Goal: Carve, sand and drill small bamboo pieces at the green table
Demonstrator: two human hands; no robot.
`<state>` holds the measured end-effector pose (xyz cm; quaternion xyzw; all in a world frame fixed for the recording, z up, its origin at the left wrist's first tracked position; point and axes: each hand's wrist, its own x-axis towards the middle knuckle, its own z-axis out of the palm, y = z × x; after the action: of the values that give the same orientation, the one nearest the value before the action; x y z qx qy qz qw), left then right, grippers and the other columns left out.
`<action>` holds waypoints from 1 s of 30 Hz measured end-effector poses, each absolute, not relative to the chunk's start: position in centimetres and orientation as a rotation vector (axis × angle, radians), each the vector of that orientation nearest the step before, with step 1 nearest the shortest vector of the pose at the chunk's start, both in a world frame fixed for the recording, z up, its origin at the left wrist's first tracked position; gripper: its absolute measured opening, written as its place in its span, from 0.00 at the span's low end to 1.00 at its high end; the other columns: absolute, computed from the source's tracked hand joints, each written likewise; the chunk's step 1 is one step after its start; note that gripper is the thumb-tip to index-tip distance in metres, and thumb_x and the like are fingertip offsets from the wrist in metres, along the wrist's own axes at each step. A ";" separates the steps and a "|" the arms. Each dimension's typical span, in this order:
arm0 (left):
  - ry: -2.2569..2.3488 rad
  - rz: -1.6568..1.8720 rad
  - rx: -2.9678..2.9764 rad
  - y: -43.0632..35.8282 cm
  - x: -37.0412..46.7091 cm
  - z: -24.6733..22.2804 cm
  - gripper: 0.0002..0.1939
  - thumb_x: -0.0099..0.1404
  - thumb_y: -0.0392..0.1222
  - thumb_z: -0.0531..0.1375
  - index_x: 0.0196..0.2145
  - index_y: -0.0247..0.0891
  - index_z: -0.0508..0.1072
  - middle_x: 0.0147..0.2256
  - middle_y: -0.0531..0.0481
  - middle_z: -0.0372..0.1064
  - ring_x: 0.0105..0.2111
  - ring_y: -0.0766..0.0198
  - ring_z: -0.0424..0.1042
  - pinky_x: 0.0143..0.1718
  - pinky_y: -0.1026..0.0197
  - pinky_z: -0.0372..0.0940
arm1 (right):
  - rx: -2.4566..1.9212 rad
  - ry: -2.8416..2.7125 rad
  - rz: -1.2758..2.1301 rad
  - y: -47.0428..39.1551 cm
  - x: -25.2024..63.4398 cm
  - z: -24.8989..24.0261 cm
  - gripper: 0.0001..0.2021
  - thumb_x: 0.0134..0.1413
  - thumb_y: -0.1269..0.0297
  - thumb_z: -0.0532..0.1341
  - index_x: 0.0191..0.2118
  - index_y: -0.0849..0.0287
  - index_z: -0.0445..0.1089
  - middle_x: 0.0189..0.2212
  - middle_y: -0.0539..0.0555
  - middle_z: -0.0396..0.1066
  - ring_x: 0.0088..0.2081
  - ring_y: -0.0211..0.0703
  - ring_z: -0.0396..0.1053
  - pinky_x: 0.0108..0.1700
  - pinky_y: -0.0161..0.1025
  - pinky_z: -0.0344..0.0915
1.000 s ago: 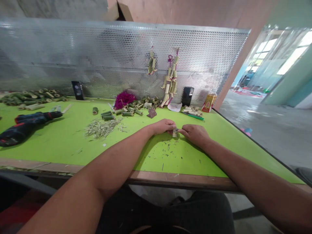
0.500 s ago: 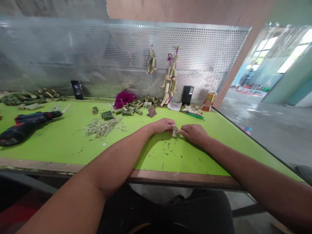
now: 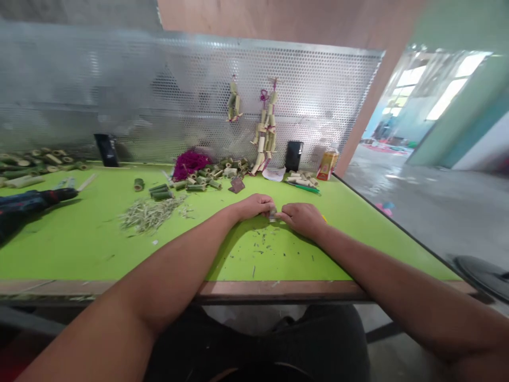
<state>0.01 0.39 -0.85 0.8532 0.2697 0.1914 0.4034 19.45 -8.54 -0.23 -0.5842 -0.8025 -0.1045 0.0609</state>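
Note:
My left hand (image 3: 257,206) is closed round a short pale bamboo piece (image 3: 272,216), low over the green tabletop (image 3: 286,265). Facing it from the right, my right hand (image 3: 304,217) is wrapped round a tool, with its thumb close to the bamboo. Only a yellow end of this knife-like tool (image 3: 325,218) pokes out behind the hand; the rest is hidden by the fingers. Dark and pale shavings (image 3: 262,246) lie scattered on the table just below both hands.
A drill (image 3: 35,204) lies at the left. Thin slivers (image 3: 147,215), cut bamboo pieces (image 3: 199,187) and purple string (image 3: 191,163) sit left of centre. At the back are strung bamboo (image 3: 264,130), a phone (image 3: 294,155), a green pen-like item (image 3: 306,188) and a bottle (image 3: 327,163).
The view has swung a little to the right, so everything on the table sits further left. Both hands stay together at the bamboo piece; the yellow tool end now shows behind my right hand.

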 end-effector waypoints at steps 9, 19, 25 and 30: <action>0.683 0.486 2.193 0.9 0.0 -1.0 0.19 0.63 0.55 0.55 0.27 0.34 0.69 0.24 0.53 0.65 0.24 0.69 0.60 0.29 0.65 0.55 | -1.766 -2.402 -0.322 -8.4 19.0 0.0 0.31 0.64 0.41 0.39 0.38 0.55 0.73 0.35 0.56 0.76 0.34 0.43 0.69 0.31 0.37 0.48; 0.671 0.490 2.175 1.0 0.3 -1.2 0.18 0.63 0.53 0.55 0.28 0.33 0.70 0.24 0.53 0.66 0.24 0.69 0.62 0.28 0.66 0.56 | -1.756 -2.516 -0.291 -8.3 19.1 -0.2 0.31 0.64 0.41 0.39 0.38 0.55 0.74 0.35 0.55 0.76 0.33 0.43 0.69 0.31 0.37 0.50; 0.673 0.532 2.097 1.1 0.3 -1.5 0.17 0.63 0.52 0.55 0.29 0.33 0.69 0.23 0.53 0.67 0.25 0.69 0.64 0.30 0.65 0.59 | -1.603 -2.577 -0.312 -9.3 18.8 -0.4 0.29 0.65 0.43 0.42 0.38 0.54 0.74 0.35 0.54 0.76 0.35 0.43 0.69 0.32 0.37 0.50; 0.719 0.493 2.156 0.2 0.4 -0.8 0.17 0.64 0.51 0.54 0.28 0.33 0.69 0.25 0.52 0.68 0.25 0.69 0.63 0.30 0.65 0.58 | -1.766 -2.297 -0.371 -8.3 19.8 -0.4 0.29 0.66 0.44 0.41 0.33 0.56 0.73 0.32 0.54 0.75 0.31 0.41 0.66 0.29 0.38 0.45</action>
<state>0.36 0.21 -0.76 0.8511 0.2837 0.1945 0.3967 19.83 -8.31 -0.39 -0.6008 -0.7817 -0.1263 0.1099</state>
